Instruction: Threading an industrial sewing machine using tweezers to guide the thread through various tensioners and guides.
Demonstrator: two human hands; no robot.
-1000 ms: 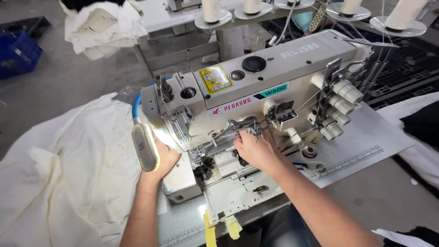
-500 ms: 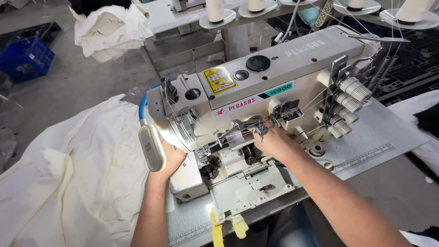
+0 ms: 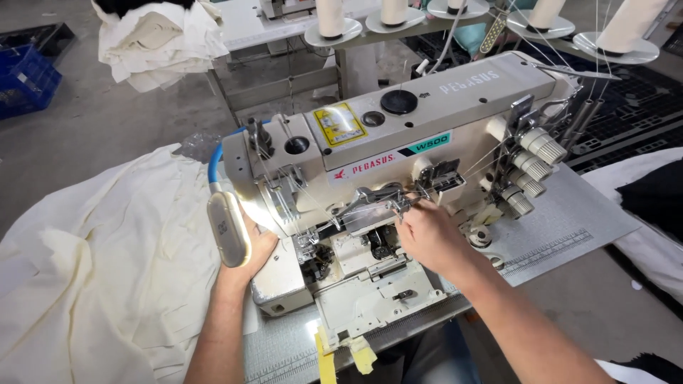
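Cream fabric (image 3: 92,284) heaped across left of frame, draped off the grey worktop (image 3: 569,220). Industrial sewing machine (image 3: 398,163) fills centre. Step looks like threading; next move likely needs fine fingertip control at the front thread guides (image 3: 388,203). Left hand (image 3: 256,245) flat, open, braced against machine's left end behind lamp (image 3: 226,229). Right hand (image 3: 427,231) fingers pinched at guides, apparently on thread; can't confirm.

Left hand (image 3: 250,245) partly behind lamp head (image 3: 228,229); right hand (image 3: 427,235) fingertips possibly pinching thread, too small.
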